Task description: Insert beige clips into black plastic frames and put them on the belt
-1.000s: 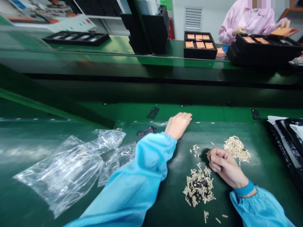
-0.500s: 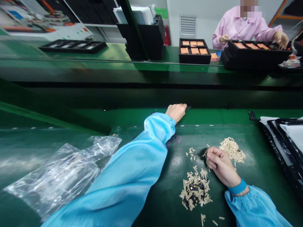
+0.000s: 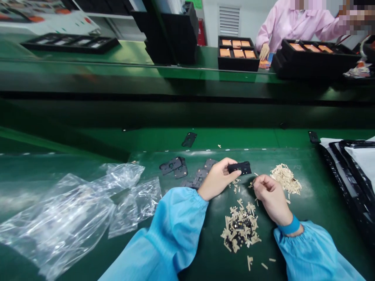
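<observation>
Past the left hand (image 3: 218,177), the tabletop (image 3: 318,191) runs to a dotted seam, then a green strip ending at a dark upright panel (image 3: 205,113). To the right of the right hand (image 3: 271,195), a broad stretch of green shows before the black-rimmed stack (image 3: 347,171). Between the two sets of fingers the gap is narrow; nearer the wearer, below it, sits a mixed heap (image 3: 240,228) of beige strips and black bits. A beige pile (image 3: 285,177) lies just beyond the right fingers.

The left thumb and fingers pinch a black part (image 3: 244,168), its free end pointing towards the right fingers but apart from them. It is flat, oblong and matte, notched at that end, with tiny bright dots along its lower edge. The right thumb and forefinger are pressed together; whether they grip a scrap, I cannot tell. Similar black pieces (image 3: 200,177) lie left of the left fingers.

A green sign (image 3: 198,4), far beyond the fingers, is cut off and unreadable.
</observation>
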Tool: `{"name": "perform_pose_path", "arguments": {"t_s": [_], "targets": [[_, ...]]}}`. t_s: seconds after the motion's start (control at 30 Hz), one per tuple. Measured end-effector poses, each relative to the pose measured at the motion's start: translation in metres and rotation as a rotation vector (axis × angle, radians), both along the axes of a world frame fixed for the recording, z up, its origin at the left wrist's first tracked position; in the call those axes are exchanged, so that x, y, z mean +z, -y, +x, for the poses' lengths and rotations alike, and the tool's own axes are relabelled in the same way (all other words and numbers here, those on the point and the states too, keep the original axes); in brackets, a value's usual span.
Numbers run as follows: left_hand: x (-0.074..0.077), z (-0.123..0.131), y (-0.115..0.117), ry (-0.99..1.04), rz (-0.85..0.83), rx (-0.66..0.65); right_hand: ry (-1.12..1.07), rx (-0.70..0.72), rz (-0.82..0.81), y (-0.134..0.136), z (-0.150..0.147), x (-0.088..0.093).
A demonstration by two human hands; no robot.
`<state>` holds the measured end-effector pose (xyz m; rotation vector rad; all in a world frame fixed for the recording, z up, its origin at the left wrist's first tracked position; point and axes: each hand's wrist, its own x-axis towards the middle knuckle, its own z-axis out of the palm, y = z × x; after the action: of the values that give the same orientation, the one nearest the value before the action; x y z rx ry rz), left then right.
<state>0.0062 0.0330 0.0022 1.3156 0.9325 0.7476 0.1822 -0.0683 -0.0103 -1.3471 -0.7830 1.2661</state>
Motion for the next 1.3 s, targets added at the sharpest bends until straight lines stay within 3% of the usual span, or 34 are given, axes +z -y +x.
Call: {"name": "perform_pose_path", "arguments": {"t_s": [0.2,0.47,0.63,0.77,0.9,1.3], "targets": [[-0.005,0.003,0.0,0.159,-0.166,0.096,0.172,0.016,0.01,0.0,-0.003,0.011],[-0.003,0.002,-0.001,0.119,-0.05,0.069,0.234,0.019,-0.001,0.001,-0.006,0.017],[-0.003,0.007,0.008,0.039,-0.108,-0.009,0.303,0.015,0.011,0.003,-0.008,0.017],[-0.003,0.011,0.012,-0.038,-0.044,0.06,0.351,0.02,-0.006,0.004,-0.009,0.016],[-0.002,0.012,0.015,-0.092,-0.105,0.082,0.37,0.032,-0.018,0.005,-0.012,0.015],[-0.007,0.016,0.025,-0.078,0.069,0.179,0.401,0.05,-0.058,0.007,-0.014,0.016]]}}
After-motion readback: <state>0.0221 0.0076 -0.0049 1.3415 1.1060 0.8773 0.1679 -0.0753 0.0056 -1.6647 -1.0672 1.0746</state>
